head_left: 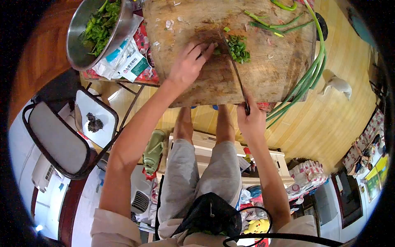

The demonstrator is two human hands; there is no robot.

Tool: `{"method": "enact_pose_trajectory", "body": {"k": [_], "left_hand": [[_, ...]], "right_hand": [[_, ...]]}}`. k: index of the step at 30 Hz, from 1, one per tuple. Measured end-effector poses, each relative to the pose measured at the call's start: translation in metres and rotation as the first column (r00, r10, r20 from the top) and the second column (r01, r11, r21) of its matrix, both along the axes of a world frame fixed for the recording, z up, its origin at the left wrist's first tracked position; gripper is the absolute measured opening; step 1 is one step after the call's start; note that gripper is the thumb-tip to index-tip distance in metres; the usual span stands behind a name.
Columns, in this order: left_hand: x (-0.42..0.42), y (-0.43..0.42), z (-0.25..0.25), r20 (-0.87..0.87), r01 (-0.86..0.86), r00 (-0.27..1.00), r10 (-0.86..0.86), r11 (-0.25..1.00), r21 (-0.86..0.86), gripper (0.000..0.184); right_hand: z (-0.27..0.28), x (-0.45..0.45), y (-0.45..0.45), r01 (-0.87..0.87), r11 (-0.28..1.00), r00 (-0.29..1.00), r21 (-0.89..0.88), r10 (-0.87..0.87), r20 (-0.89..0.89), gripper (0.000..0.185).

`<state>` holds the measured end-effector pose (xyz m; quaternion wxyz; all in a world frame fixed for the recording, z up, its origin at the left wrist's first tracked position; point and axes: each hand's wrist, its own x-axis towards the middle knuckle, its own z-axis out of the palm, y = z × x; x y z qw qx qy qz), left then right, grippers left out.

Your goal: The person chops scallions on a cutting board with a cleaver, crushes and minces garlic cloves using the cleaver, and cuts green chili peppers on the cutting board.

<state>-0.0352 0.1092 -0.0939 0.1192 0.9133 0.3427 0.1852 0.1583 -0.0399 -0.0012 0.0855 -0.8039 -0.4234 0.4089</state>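
Observation:
A knife [235, 69] stands edge-down on the wooden cutting board [193, 88], its handle in my right hand [252, 117] at the board's near edge. Left of the blade, my left hand [190, 61] has its fingers bent together on a small green piece, mostly hidden by the fingertips. Chopped green onion [238, 49] lies in a small pile just right of the blade. Long green onions [319, 68] curve along the board's right side and hang over its near edge. Shorter green stalks [282, 28] lie at the far right of the board.
A metal bowl [75, 51] of leafy greens stands left of the board, beside a white and green packet [133, 68]. Bits of pale peel [169, 24] lie on the board. A folding chair [61, 136] is at the lower left, and a white animal [338, 86] on the floor at right.

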Motion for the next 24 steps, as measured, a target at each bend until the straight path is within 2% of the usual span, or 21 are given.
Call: {"method": "enact_pose_trajectory", "body": {"k": [3, 6, 12, 14, 16, 19, 21, 24], "left_hand": [[-0.001, -0.002, -0.003, 0.045, -0.005, 0.999, 0.006, 1.0, -0.014, 0.048], [0.0, -0.001, 0.002, 0.049, -0.023, 0.999, 0.022, 1.0, 0.008, 0.042], [-0.004, 0.004, 0.004, 0.086, -0.009, 0.996, 0.007, 1.0, 0.026, 0.035], [-0.005, 0.003, 0.003, 0.089, -0.006, 0.996, 0.005, 1.0, 0.01, 0.035], [-0.007, 0.0, 0.001, 0.011, -0.017, 1.0, 0.017, 0.999, -0.035, 0.032], [-0.008, 0.0, -0.002, 0.072, -0.01, 0.997, 0.014, 0.999, -0.047, 0.031], [-0.008, -0.001, -0.001, 0.047, 0.005, 0.999, -0.003, 0.999, -0.051, 0.032], [-0.012, -0.005, 0.004, 0.02, 0.018, 1.0, -0.016, 0.993, -0.115, 0.035]], "right_hand": [[0.018, -0.002, -0.003, -0.052, 0.997, 0.998, -0.051, 0.051, -0.022, 0.052], [0.025, -0.011, -0.002, -0.029, 0.995, 0.999, -0.093, 0.024, -0.049, 0.052], [0.016, -0.019, -0.007, 0.002, 1.0, 0.997, -0.011, -0.003, -0.075, 0.054], [0.014, -0.022, -0.009, -0.004, 0.999, 0.998, -0.032, 0.002, -0.061, 0.054], [0.01, -0.026, -0.011, -0.011, 0.999, 0.999, -0.051, 0.008, -0.049, 0.054], [0.003, -0.037, -0.005, 0.019, 0.999, 0.998, -0.047, -0.022, -0.062, 0.052], [-0.011, -0.042, 0.008, 0.001, 1.0, 1.0, 0.004, -0.001, 0.006, 0.051], [-0.01, -0.042, 0.039, -0.039, 0.995, 0.999, 0.093, 0.041, -0.017, 0.046]]}}
